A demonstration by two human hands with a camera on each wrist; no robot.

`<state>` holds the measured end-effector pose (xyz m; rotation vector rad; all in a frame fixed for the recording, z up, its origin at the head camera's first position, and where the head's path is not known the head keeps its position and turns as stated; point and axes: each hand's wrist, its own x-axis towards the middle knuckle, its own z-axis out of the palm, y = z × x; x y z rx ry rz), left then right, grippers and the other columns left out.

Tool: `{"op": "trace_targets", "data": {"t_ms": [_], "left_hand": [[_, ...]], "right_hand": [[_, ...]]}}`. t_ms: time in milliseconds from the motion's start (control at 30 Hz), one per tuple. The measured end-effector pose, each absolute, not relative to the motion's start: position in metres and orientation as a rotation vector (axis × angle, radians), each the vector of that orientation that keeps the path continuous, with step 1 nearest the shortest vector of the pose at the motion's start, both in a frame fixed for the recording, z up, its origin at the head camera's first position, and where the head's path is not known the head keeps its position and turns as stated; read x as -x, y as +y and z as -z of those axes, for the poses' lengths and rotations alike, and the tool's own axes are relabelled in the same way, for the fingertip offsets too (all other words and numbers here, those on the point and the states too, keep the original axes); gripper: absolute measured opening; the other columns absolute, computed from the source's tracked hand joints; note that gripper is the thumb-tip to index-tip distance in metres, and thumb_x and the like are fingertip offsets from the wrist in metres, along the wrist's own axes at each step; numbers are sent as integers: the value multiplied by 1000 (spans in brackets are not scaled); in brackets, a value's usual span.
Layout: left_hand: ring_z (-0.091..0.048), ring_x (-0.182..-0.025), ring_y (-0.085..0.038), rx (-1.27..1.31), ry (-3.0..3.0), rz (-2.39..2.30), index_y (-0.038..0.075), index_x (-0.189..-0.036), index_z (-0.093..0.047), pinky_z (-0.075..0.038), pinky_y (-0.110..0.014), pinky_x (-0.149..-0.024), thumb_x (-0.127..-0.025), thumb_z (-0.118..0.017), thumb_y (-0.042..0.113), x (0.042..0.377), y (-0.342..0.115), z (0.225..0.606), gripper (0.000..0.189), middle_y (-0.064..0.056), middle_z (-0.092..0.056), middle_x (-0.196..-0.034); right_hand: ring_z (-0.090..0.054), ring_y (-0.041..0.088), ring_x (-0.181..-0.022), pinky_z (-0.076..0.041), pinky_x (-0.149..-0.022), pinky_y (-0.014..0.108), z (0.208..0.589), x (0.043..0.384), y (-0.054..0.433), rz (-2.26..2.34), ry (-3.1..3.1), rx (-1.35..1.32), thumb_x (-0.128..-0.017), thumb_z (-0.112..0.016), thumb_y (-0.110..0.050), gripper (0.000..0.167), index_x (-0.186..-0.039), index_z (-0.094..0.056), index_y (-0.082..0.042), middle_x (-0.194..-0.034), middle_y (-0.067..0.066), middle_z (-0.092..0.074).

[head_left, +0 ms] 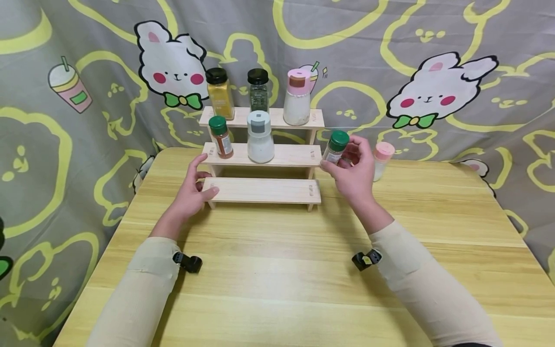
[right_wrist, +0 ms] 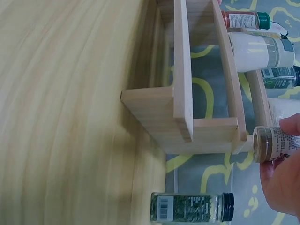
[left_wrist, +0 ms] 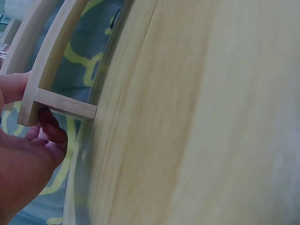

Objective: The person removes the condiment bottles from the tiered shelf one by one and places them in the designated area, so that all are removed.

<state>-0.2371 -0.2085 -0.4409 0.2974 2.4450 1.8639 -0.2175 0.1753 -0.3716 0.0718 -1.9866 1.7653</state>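
Just off the right end of the three-step wooden rack (head_left: 262,190) there's a small green-capped jar (head_left: 336,148), cap up, long axis roughly vertical. The right hand (head_left: 356,168) has it pinched, so that's the nearer one, with the middle step just to the jar's left. The left hand (head_left: 191,190) is gripping the rack's left end. The held jar's contents look brownish, but label and fingers cover most of it, so don't quote that. Middle step: a red-filled jar (head_left: 222,140) and a pale-capped shaker (head_left: 260,142) of white stuff. Top step: yellow powder jar (head_left: 222,99), dried herb jar (head_left: 258,94), pink-topped bottle (head_left: 297,103) with white inside. Over on the counter (head_left: 277,289): a pink-capped shaker (head_left: 382,161), plus a black-capped jar (right_wrist: 192,207) of green flakes.
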Motion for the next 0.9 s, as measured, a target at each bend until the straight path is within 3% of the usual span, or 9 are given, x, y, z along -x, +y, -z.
{"op": "trace_targets", "data": {"t_ms": [400,900], "left_hand": [[-49,-103,-38,-288,2441,-1844,35,-158,-14,-46,-27,-74,-92,-64,-8,237,-209,439,93,-27,-37,-135],[-49,-103,-38,-297,2456,-1830,34,-159,-14,-45,-28,-75,-92,-64,-8,237,-209,438,93,-27,-38,-135]], "right_hand": [[-57,24,-105,-52,-89,38,380,209,193,-1752,-2017,31,-70,-85,10,65,-123,-53,-7,-117,8,-56],[-59,23,-100,-54,-84,31,395,203,214,-1696,-2010,69,-68,-84,13,64,-122,-54,-5,-112,4,-56]]}}
